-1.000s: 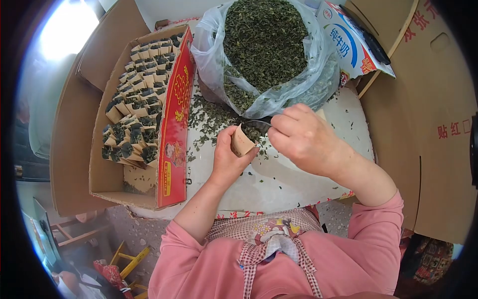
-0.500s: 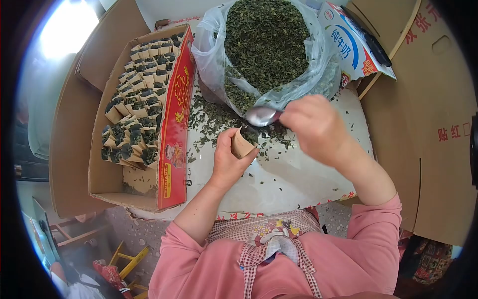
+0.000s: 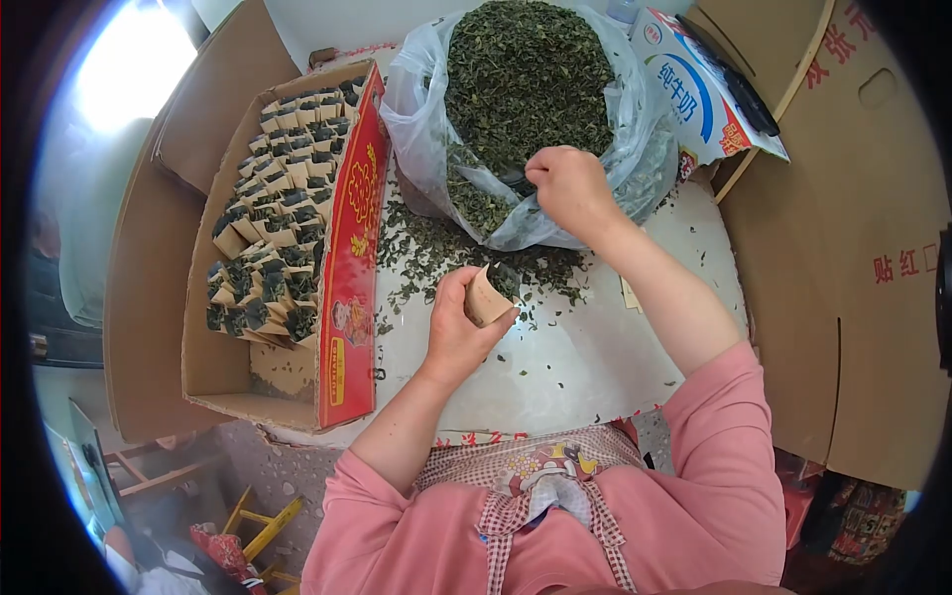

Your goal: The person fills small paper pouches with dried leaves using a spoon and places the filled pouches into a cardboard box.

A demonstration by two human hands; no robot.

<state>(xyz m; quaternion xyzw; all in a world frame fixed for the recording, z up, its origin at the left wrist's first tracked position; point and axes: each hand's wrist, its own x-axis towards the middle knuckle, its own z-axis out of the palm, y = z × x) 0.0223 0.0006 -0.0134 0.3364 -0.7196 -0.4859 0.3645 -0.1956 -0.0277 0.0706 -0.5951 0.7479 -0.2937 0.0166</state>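
Between the thumb and fingers of my left hand is a small brown paper bag, its mouth up, with dark leaves showing at the opening. My right hand is closed at the near side of a clear plastic bag full of dried green leaves. It grips a metal spoon, whose bowl is hidden among the leaves. Loose leaves lie scattered on the white tabletop around the paper bag.
To the left stands an open red cardboard box holding rows of leaf-filled paper bags. A milk carton box with a dark object on it is at the back right. Large cardboard borders the right side.
My right hand has moved up and left from above the paper bag to the plastic bag, taking the spoon into the leaves. Dark leaves now show at the paper bag's mouth.
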